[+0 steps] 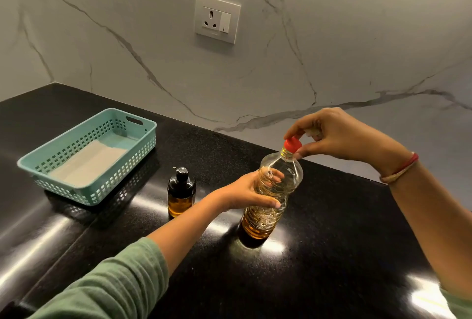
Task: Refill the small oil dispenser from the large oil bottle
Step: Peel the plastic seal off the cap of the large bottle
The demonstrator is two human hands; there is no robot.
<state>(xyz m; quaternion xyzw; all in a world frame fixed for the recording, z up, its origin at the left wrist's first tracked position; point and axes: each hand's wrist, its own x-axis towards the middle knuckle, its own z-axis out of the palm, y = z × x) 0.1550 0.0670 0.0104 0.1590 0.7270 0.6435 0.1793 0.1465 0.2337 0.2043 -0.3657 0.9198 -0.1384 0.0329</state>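
Observation:
A large clear plastic oil bottle stands upright on the black counter, with amber oil filling its lower part. My left hand grips its ribbed middle. Its red cap sits on the neck, and my right hand pinches that cap between fingers and thumb from above. The small oil dispenser, an amber glass bottle with a black pump top, stands upright to the left of the big bottle, partly behind my left forearm. It holds some amber oil.
A teal perforated plastic basket with a folded white cloth inside sits at the left of the counter. A marble wall with a power socket rises behind the counter. Bright light reflections streak the glossy surface.

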